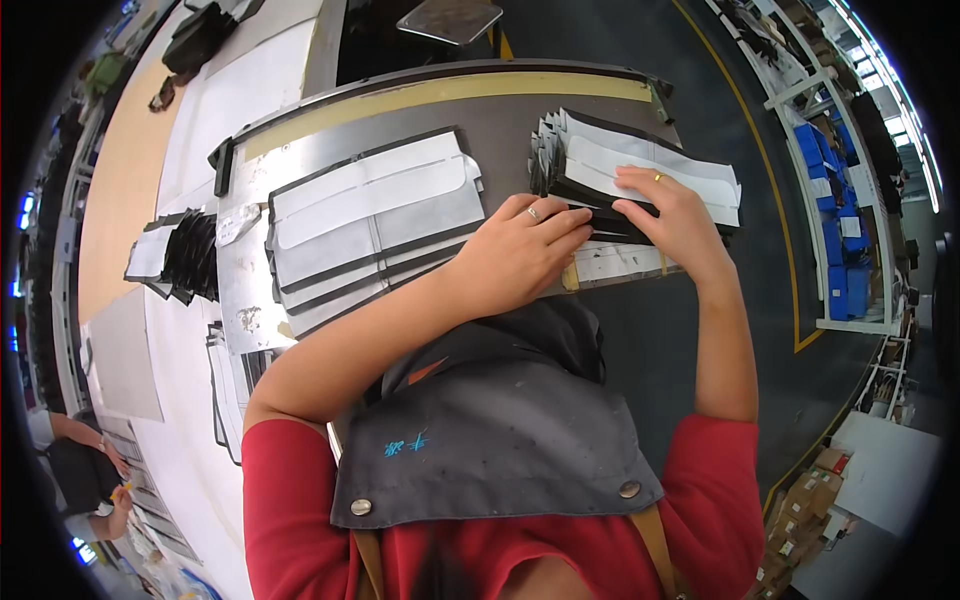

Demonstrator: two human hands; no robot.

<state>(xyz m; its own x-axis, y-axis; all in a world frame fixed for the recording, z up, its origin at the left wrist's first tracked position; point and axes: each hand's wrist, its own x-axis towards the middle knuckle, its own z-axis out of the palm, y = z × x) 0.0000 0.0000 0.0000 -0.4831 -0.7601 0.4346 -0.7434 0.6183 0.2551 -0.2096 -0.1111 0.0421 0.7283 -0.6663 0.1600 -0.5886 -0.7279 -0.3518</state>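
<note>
A thick stack of flat black pieces with white facing (640,165) lies at the right of a grey work surface (500,125). My left hand (515,250) presses on the near edge of that stack, fingers together, a ring on one finger. My right hand (672,215) lies flat over the stack's top right part, also ringed, its fingers pinching the upper pieces. To the left, a larger spread of grey and white pieces with black edging (375,225) sits untouched.
A fanned pile of black pieces (185,255) rests on a white table at the left. More pieces (225,385) lie lower left. Another person (80,465) sits at far lower left. Blue bins on shelving (835,220) stand at right. Dark floor with a yellow line lies beyond.
</note>
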